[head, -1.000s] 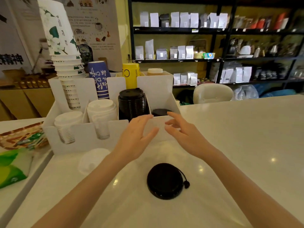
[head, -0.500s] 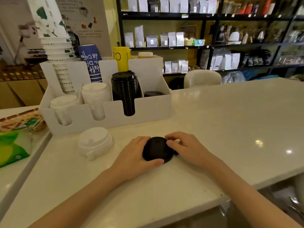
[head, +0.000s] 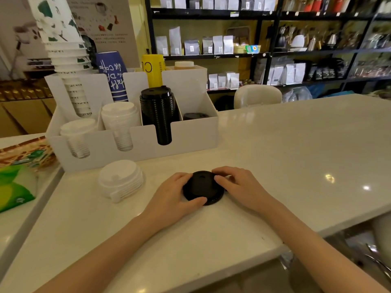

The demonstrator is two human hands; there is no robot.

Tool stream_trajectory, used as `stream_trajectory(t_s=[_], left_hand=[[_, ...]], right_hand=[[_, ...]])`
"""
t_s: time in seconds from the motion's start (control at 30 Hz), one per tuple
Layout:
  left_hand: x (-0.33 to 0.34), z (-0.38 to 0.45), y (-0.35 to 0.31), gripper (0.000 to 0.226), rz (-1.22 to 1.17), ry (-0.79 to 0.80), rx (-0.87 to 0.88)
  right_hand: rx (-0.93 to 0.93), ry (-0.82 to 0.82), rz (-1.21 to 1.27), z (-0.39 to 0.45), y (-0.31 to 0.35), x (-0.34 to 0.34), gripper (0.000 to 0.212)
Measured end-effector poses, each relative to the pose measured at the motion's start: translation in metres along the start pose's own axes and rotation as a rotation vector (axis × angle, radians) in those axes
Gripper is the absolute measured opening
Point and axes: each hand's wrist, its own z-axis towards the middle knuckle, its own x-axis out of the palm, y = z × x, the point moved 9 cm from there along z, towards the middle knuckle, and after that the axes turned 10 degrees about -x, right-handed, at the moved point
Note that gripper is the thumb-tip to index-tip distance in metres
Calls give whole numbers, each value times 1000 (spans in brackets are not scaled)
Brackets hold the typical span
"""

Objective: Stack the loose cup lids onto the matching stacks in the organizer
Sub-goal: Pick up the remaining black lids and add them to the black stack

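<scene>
A loose black lid (head: 202,188) lies flat on the white desk (head: 285,157), cupped from both sides. The left hand (head: 175,195) curls around its near-left rim; the right hand (head: 239,185) rests fingers on its top right, likely to get a grip under the edge for lifting. Just left sits a loose pile of white lids (head: 120,179). Behind stands the white organizer (head: 190,136), holding white stacks and a tall black lid stack (head: 157,111), the probable destination.

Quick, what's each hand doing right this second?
Left hand: closed on the left side of the black lid lying on the counter.
Right hand: closed on the same lid's right side.
</scene>
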Motion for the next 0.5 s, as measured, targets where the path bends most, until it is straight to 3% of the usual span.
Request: stream_trajectory(t_s=[0.5], left_hand=[[-68, 35, -6, 59, -213, -276, -42]], right_hand=[[-110, -32, 48, 71, 48, -27, 34]])
